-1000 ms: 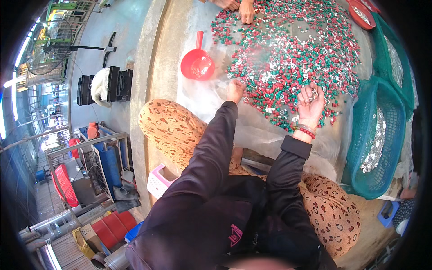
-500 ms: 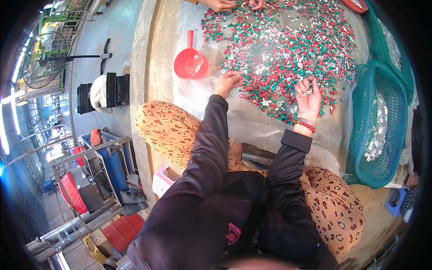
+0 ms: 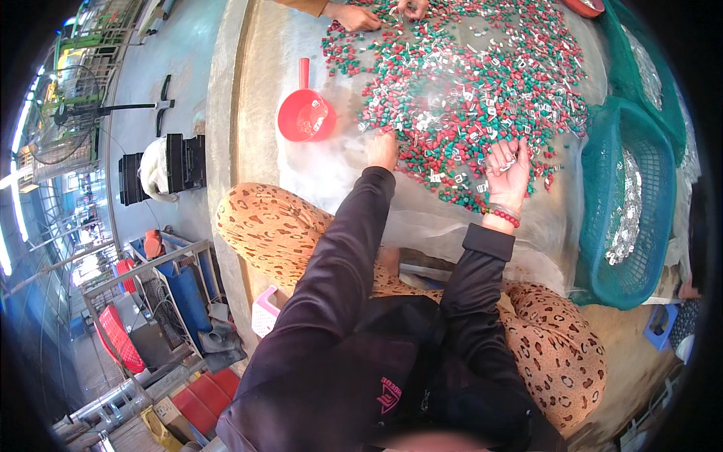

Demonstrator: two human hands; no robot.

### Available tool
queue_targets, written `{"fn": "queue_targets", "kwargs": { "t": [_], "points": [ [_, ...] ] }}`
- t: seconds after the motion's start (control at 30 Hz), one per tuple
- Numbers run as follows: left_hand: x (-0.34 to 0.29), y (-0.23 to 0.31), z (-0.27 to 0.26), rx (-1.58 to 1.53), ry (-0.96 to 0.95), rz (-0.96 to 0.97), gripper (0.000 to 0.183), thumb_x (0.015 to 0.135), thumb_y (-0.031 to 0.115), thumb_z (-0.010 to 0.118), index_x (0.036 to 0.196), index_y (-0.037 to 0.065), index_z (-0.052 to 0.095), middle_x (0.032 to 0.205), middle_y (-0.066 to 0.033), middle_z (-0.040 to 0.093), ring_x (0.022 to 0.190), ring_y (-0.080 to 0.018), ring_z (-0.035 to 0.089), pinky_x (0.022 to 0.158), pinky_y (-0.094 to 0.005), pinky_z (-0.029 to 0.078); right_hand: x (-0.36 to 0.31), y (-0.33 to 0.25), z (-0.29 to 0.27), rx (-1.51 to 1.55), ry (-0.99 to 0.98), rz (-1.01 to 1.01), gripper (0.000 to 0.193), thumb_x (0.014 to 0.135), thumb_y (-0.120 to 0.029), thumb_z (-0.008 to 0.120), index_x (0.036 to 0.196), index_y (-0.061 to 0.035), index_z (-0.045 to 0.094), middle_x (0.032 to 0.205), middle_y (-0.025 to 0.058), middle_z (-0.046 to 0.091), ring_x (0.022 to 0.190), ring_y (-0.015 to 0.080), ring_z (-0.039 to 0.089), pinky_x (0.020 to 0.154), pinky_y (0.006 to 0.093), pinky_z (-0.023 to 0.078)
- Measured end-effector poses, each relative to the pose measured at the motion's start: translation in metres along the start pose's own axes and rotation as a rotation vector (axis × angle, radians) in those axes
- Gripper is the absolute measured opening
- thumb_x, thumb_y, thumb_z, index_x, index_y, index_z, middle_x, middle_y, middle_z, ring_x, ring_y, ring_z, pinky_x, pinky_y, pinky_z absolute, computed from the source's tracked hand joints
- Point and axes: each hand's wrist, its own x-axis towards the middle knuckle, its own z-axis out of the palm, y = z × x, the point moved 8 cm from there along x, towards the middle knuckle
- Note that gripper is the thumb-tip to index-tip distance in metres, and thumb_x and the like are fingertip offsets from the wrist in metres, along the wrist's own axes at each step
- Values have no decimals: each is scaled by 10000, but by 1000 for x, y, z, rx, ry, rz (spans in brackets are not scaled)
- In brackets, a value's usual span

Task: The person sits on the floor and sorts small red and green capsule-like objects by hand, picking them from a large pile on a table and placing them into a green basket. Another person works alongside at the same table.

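A wide spread of small red and green pieces mixed with silver metal buckles (image 3: 452, 98) lies in front of me. My left hand (image 3: 382, 149) is at the near left edge of the spread, its back toward me and its fingers bent down among the pieces; whatever they pinch is hidden. Over the near right part, my right hand (image 3: 507, 172) is turned palm up. Its fingers curl round a few small silver buckles (image 3: 510, 163). To the left of the spread is a red dipper (image 3: 305, 117) with a few silver pieces inside.
On the right stands a green-blue basket (image 3: 654, 226) lined with netting, holding silver pieces. Behind it are another netted heap (image 3: 642, 68) and a red bowl (image 3: 586, 7). Another person's hands (image 3: 354, 16) work at the far edge. A pink-and-white plastic stool (image 3: 265, 311) is by my left side.
My left hand has turned and lowered its fingers to the edge of the pieces. My right hand stays palm up with the buckles. The view has shifted slightly.
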Motion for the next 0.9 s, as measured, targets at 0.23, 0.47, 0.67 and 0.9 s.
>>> {"fn": "queue_targets", "kwargs": {
  "t": [0.23,0.47,0.67,0.9],
  "points": [
    [2,-32,7,-778,-77,-386,130,769,193,560,736,67,555,673,-65,551,540,-231,502,490,-324,390,0,-6,0,186,-7,-36,342,931,-278,459,660,-77,404,561,6,326,462,103,268,364,244,185],
    [-20,51,-6,-1940,-526,-292,129,732,214,439,740,86,421,709,-31,417,619,-133,397,468,-241,292,-3,-11,12,164,-84,-50,346,933,-287,456,664,-75,409,563,3,318,469,106,266,372,249,198],
    [-7,27,7,-1646,-378,-453,333,830,400,512,690,103,459,648,-21,417,531,-143,377,458,-220,295,-9,-36,5,109,-101,-129,361,933,-283,455,644,-80,381,569,9,313,478,106,266,381,249,205],
    [3,15,33,-114,-99,-84,302,745,332,682,833,45,656,809,-159,660,793,-304,638,720,-392,480,-10,-41,-9,131,-23,-146,343,931,-255,446,644,-77,391,563,11,312,468,108,265,378,252,203]
  ]
}}
